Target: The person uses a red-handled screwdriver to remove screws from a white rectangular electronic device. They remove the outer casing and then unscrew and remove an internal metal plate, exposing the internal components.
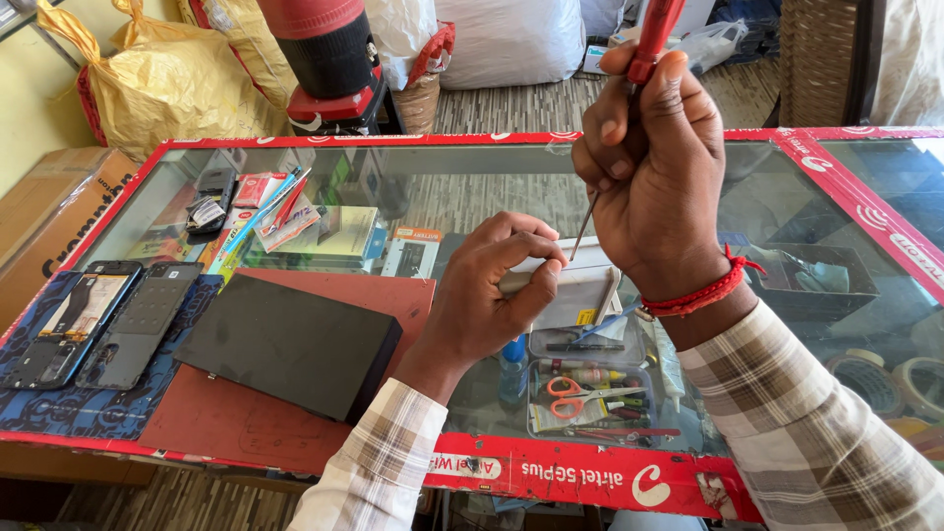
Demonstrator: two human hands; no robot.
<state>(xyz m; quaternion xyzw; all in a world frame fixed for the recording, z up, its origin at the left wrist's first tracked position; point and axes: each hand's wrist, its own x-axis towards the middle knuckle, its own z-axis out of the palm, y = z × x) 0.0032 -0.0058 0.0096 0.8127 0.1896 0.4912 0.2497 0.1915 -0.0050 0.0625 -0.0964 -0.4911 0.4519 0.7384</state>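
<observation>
counter: glass display case (472, 187), red trim
left hand (487, 295): clamped round a small white device (580, 285)
right hand (654, 162): fist tight on red-handled screwdriver (644, 44), tip at the device

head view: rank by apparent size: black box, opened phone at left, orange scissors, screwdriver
1. black box
2. opened phone
3. Screwdriver and scissors: unsure. The screwdriver is nearer the camera and partly hidden by the right hand.
</observation>
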